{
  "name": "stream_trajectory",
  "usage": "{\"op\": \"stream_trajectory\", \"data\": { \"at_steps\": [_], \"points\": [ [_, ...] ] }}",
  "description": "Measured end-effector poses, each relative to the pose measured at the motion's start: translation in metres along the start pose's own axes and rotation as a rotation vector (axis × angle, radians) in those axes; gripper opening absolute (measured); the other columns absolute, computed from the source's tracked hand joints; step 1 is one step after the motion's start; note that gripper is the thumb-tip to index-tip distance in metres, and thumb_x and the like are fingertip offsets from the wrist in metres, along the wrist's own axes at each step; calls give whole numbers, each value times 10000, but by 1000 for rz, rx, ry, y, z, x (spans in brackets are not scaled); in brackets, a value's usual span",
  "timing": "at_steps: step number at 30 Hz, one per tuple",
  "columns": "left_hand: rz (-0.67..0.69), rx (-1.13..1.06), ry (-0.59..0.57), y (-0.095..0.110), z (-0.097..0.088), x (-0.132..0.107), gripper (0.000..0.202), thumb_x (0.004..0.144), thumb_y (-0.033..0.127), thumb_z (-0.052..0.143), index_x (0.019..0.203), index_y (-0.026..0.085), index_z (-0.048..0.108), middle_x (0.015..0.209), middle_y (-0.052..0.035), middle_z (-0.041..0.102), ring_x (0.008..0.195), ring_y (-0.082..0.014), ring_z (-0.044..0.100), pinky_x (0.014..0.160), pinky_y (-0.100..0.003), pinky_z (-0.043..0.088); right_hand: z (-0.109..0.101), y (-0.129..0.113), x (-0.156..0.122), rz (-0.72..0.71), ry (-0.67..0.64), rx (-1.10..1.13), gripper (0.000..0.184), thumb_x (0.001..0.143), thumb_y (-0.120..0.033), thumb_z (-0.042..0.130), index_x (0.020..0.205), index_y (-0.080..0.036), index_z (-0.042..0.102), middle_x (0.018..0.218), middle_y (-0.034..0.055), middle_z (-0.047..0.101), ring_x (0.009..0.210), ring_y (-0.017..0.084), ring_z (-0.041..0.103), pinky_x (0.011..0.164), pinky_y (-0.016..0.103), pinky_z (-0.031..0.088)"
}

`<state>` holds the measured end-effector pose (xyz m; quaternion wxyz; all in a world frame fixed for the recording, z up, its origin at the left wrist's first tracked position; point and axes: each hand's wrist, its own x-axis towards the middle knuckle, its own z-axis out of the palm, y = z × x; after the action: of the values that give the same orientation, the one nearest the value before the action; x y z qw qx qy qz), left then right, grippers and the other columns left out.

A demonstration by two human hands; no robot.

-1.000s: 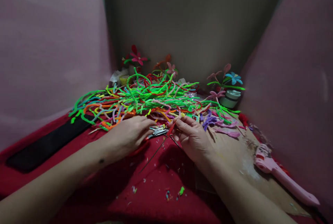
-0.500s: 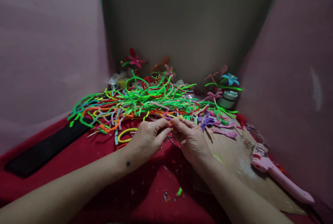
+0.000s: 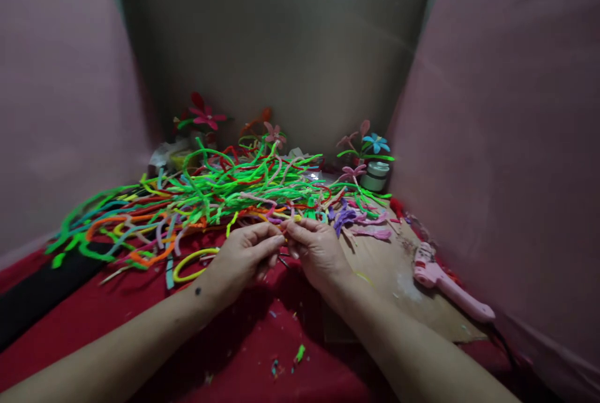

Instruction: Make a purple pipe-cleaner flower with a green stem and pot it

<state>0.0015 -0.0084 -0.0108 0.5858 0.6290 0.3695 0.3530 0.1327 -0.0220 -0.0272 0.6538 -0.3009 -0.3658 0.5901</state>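
My left hand (image 3: 246, 256) and my right hand (image 3: 319, 254) meet fingertip to fingertip over the red cloth, both closed in a pinch. Between them shows a tiny bit of an orange-red pipe cleaner (image 3: 284, 232); the fingers cover most of it. A thin dark tip (image 3: 283, 260) pokes out beneath the hands, its kind unclear. Just beyond lies a heap of pipe cleaners (image 3: 239, 178), mostly green, with red, orange, yellow and pink ones. A yellow pipe cleaner loop (image 3: 187, 265) rests left of my left hand, and a purple pipe cleaner bundle (image 3: 344, 217) sits beyond my right.
A pink hot glue gun (image 3: 450, 284) lies on a cardboard sheet (image 3: 389, 278) at the right. Finished pipe cleaner flowers (image 3: 206, 117) and a white jar (image 3: 375, 176) stand at the back. A black strip (image 3: 51, 290) lies left; green scraps (image 3: 300, 353) dot the red cloth (image 3: 225, 353).
The view has swung right, so everything appears farther left. Both hands stay pinched together, with a slight shift of the fingers around the orange-red piece.
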Motion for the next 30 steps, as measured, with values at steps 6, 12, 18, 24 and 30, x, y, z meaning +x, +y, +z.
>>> {"op": "stream_trajectory", "data": {
  "at_steps": [6,12,18,24,30],
  "points": [
    [-22,-279,-10,-3,-13,2,196,818,332,565,754,152,519,519,56,489,335,-23,324,309,-132,259,0,-25,2,19,-7,-25,269,633,-316,730,832,-143,672,708,28,657,548,101,562,467,213,432],
    [-77,-380,-81,-13,-22,5,121,842,246,506,795,138,538,564,25,538,319,-46,391,265,-145,300,-51,-84,12,-147,286,-426,277,560,-249,740,802,-124,685,656,35,665,535,107,564,457,208,402],
    [-87,-396,-105,-16,-25,7,113,832,212,496,785,121,545,561,-3,566,324,-67,434,259,-155,335,-101,-130,14,-160,392,-1111,263,586,-286,670,770,-99,693,612,33,635,516,105,503,502,239,398],
    [-109,-391,-129,-21,-24,10,95,807,211,532,771,123,537,569,-10,587,326,-73,456,262,-159,347,-104,-118,-2,-14,265,-1349,234,627,-292,613,745,-120,719,633,47,662,556,141,549,531,255,406],
    [-89,-389,-129,-25,-25,10,109,784,227,568,769,123,539,569,-4,586,322,-68,453,267,-159,344,-98,-93,-7,-17,132,-1458,136,654,-219,598,666,-165,721,675,38,691,646,168,598,602,261,425]
  ]
}}
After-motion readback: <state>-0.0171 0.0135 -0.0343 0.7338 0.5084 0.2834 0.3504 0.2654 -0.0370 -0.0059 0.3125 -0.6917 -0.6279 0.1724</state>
